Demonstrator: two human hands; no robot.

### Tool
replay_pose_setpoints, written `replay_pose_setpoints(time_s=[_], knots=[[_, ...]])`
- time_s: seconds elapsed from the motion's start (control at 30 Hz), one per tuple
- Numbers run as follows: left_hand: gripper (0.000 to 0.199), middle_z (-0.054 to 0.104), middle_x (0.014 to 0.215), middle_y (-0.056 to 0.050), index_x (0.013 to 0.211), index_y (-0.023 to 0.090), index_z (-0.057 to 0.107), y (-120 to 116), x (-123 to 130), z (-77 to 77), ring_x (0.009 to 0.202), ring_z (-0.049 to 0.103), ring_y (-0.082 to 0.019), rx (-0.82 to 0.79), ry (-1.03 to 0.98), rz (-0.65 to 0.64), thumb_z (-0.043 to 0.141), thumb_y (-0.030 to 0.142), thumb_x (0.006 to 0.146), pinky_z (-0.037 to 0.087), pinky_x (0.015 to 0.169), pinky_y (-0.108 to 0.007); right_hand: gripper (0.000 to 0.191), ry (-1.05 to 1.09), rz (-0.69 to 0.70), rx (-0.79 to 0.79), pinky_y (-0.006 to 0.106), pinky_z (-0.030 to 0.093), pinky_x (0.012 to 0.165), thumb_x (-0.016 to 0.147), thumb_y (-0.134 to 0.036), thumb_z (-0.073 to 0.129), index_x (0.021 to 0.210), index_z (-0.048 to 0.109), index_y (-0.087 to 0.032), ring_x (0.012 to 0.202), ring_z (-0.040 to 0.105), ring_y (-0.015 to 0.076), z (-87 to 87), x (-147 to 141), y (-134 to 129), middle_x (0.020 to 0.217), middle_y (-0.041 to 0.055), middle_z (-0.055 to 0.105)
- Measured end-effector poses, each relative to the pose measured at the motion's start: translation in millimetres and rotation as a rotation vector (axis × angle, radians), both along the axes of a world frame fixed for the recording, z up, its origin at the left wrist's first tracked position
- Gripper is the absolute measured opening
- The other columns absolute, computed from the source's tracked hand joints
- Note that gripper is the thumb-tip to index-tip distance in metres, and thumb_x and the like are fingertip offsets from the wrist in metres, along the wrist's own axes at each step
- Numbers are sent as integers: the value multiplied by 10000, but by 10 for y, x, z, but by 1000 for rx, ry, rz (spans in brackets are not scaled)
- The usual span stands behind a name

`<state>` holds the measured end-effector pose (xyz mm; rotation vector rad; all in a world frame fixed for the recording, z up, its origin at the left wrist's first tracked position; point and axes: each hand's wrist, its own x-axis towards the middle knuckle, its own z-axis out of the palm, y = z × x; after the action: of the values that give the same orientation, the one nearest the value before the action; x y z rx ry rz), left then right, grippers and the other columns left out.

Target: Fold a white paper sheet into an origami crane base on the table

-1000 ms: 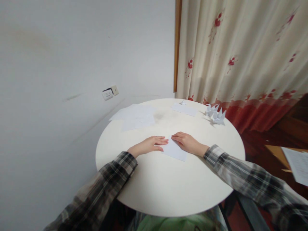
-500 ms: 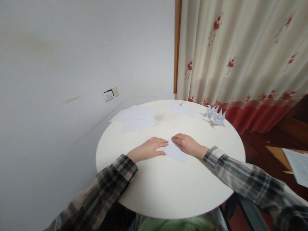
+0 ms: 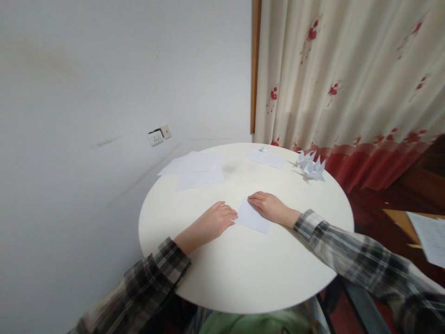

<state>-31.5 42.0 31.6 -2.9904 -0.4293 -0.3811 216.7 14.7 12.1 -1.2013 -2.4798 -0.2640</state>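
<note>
White paper [image 3: 253, 218] lies flat on the round table [image 3: 222, 273]. From my remote station I note the right hand [image 3: 267, 206] resting on its far edge, fingers together, loosely bent; the left hand [image 3: 219, 220], half curled, meets its left corner. Whether either pinches the sheet, I cannot tell.

No text, label, brand or number can be read here. The white sheet [image 3: 430, 239] at the far right, lying on a tan surface [image 3: 399, 220], carries faint lines that look like writing, too small and blurred to make out. A dark mark [image 3: 285, 330] on the green cloth [image 3: 243, 323] at the lower edge is cut off; whether it is a letter cannot be told.
</note>
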Motion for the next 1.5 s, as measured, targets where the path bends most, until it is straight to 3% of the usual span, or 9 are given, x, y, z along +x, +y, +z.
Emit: replay_pose_setpoints(time_s=[0.23, 0.5, 0.57, 0.67, 0.73, 0.93, 1.03, 1.27, 1.5], knots=[[229, 666, 1016, 0, 1017, 198, 598, -45, -114, -24, 955, 565, -159, 40, -4, -79, 388, 167, 930, 284, 982, -376, 302, 9, 6, -2, 344, 477, 855, 859, -98, 410, 1103, 585, -130, 1016, 537, 208, -24, 14, 24, 1107, 106, 613], [226, 663, 720, 0, 827, 203, 641, -196, -72, 208, 747, 590, -150, -54, 3, -18, 445, 277, 913, 382, 884, -353, 294, 3, -35, -4, 341, 458, 843, 849, -96, 422, 1089, 590, -116, 988, 542, 212, -10, -8, 1, 1092, 108, 616], [212, 678, 900, -27, 976, 203, 623, -182, 10, 217, 885, 591, -167, -105, -21, -13, 478, 335, 895, 397, 886, -332, 277, -7, -65, -6, 352, 447, 840, 843, -100, 433, 1062, 602, -114, 955, 552, 214, 9, -36, -19, 1054, 114, 626], [610, 483, 1317, -115, 1267, 170, 454, -99, 199, 161, 1225, 420, -252, -142, -7, 22, 573, 522, 784, 317, 1013, -385, 233, 15, -133, -22, 364, 436, 826, 839, -131, 452, 993, 627, -118, 900, 563, 218, 18, -58, -40, 967, 120, 640], [772, 381, 1389, -156, 1318, 128, 389, -27, 342, 125, 1296, 329, -271, -189, 37, 42, 595, 583, 729, 275, 1051, -384, 222, 93, -161, -47, 361, 439, 825, 841, -159, 460, 974, 635, -127, 903, 563, 217, 7, -36, -44, 958, 120, 637], [763, 371, 1403, -119, 1348, 150, 356, 118, 557, 128, 1296, 342, -210, -315, 43, 47, 589, 557, 746, 251, 1074, -306, 268, 584, -24, -206, 344, 433, 906, 878, -314, 454, 1051, 600, -170, 1009, 552, 184, 20, 164, -32, 1095, 93, 600], [829, 333, 1421, -130, 1349, 144, 358, 135, 544, 82, 1316, 304, -227, -332, 54, 66, 611, 595, 700, 221, 1088, -318, 306, 745, -51, -319, 336, 452, 868, 882, -376, 447, 1063, 597, -180, 958, 581, 182, 58, 232, -32, 1054, 74, 629], [775, 383, 1389, -147, 1309, 127, 414, 110, 549, 4, 1296, 345, -225, -361, 37, 65, 608, 579, 711, 245, 1082, -323, 356, 715, -35, -383, 362, 426, 912, 879, -428, 440, 1077, 616, -190, 1020, 571, 202, 77, 194, -69, 1106, 81, 632], [838, 427, 1352, -172, 1271, 111, 443, 70, 572, 16, 1277, 370, -254, -287, -102, -55, 699, 568, 617, 279, 1070, -377, 364, 651, -3, -325, 386, 429, 915, 903, -404, 394, 1136, 576, -192, 1036, 565, 207, 110, 184, -105, 1127, 89, 620]])
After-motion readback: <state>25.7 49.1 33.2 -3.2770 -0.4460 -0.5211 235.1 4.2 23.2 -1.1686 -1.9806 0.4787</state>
